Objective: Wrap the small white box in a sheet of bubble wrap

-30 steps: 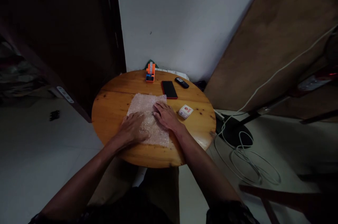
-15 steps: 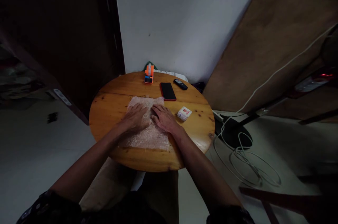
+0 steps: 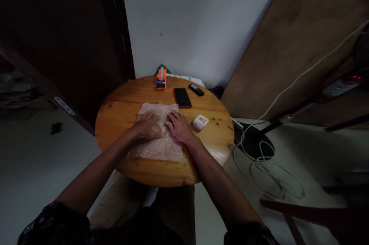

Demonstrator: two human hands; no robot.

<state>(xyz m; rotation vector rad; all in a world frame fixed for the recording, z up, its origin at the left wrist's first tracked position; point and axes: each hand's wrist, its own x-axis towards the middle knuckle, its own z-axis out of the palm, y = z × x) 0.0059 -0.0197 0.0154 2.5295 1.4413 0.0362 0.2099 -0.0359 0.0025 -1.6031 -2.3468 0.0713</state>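
A sheet of bubble wrap lies flat on a round wooden table. My left hand rests palm down on the sheet's middle, fingers stretched out. My right hand lies flat beside it on the sheet's right part, fingers also stretched out. Both hands almost touch at the fingertips. Neither hand holds anything.
A small white box with a red mark sits right of my right hand. Behind the sheet lie a black phone with a red edge, a dark remote and an orange tape dispenser. White cable coils on the floor at right.
My left hand has slid forward along the bubble wrap, from its near part to its middle, close to my right hand. The right hand has stayed almost in place.
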